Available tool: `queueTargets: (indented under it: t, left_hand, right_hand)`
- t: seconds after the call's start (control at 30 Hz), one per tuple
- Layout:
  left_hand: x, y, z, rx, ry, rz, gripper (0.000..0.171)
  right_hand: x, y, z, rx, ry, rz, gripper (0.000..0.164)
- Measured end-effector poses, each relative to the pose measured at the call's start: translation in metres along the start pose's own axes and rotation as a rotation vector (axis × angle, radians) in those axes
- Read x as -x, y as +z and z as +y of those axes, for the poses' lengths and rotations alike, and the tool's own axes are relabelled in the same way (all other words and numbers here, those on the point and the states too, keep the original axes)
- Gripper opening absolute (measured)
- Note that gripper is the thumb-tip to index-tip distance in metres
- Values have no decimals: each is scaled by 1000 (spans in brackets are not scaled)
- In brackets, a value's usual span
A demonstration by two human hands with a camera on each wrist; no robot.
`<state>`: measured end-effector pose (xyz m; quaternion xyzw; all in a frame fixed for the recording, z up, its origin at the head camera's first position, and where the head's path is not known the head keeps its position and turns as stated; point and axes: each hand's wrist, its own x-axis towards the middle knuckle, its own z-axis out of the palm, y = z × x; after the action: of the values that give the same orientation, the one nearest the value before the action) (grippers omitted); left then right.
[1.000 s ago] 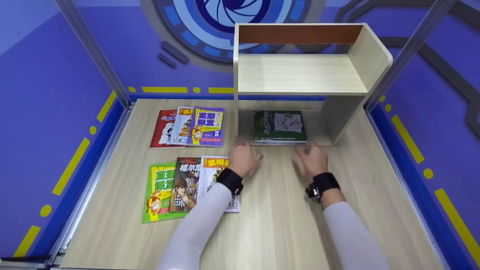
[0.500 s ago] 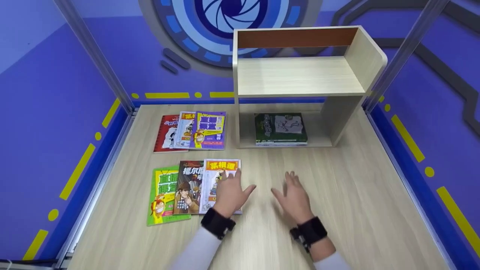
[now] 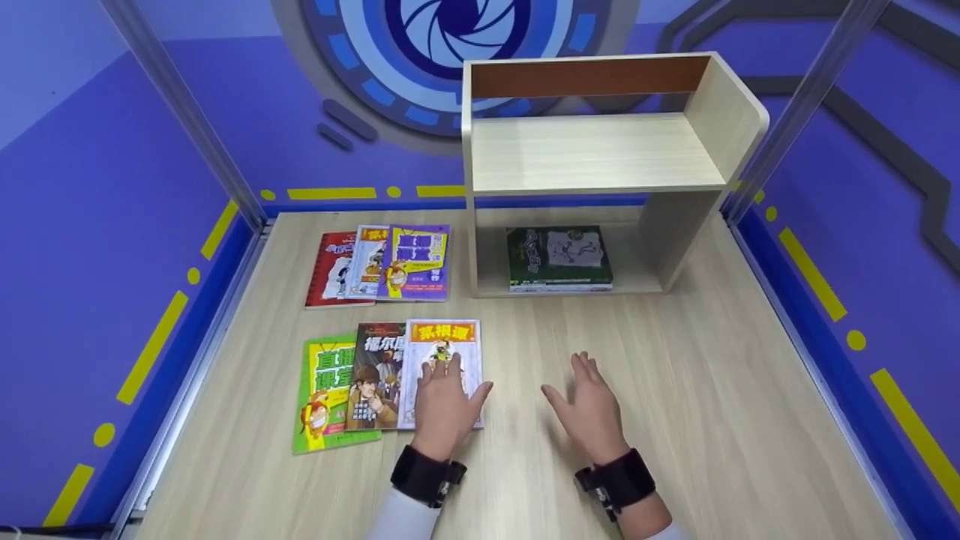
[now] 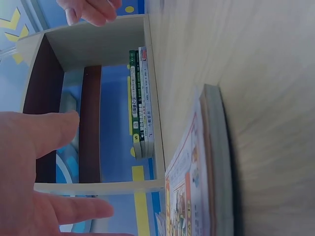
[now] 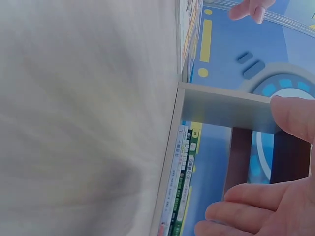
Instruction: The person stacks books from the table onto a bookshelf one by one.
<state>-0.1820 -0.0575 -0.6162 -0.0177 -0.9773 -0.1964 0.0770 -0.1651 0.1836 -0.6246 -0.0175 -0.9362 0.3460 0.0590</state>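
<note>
my left hand sits just below the middle of the frame, fingers straight, thumb held well off to the right, with nothing in my grip. it is over the white book, hiding part of the cover; in the left wrist view the thumb and fingers that show are clear of that book. my right hand is right of centre in the lower half, over bare tabletop, thumb and fingers apart and holding nothing either; its fingers point up the frame.

the white book lies flat, at the right end of a row in the lower left of the frame. it overlaps the dark book, which in turn overlaps the green book at the left end. above that row, left of centre, three more lie overlapping: the red book, a second white book and the purple book on top.

the wooden shelf stands in the upper right of the frame. in its lower compartment a stack of books lies flat, a dark green cover uppermost. i wear a black band on each wrist.
</note>
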Motion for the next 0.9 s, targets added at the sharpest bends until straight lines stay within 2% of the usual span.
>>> queueTargets:
  t: [0.13,0.27,0.43,0.57,0.7,0.9]
  left_hand:
    - [-2,4,-3,6,-18,18,83]
    - [-4,0,-10,19,-93,26,86]
    - [-6,-13,-25,-15,-222,-5,91]
    - [-6,-20,-39,-18,-284,-6,90]
    - [-7,-21,-46,-10,-293,12,83]
    - [-9,-19,-47,-29,-307,-29,76]
  right_hand:
    - [-1,4,-3,-34,18,-8,83]
    - [-4,11,-12,-87,22,-46,80]
    - [-12,26,-36,-215,15,-156,81]
    - [-20,43,-57,-359,27,-266,81]
    - [-26,62,-75,-456,41,-333,82]
    - [-33,79,-91,-492,160,-308,78]
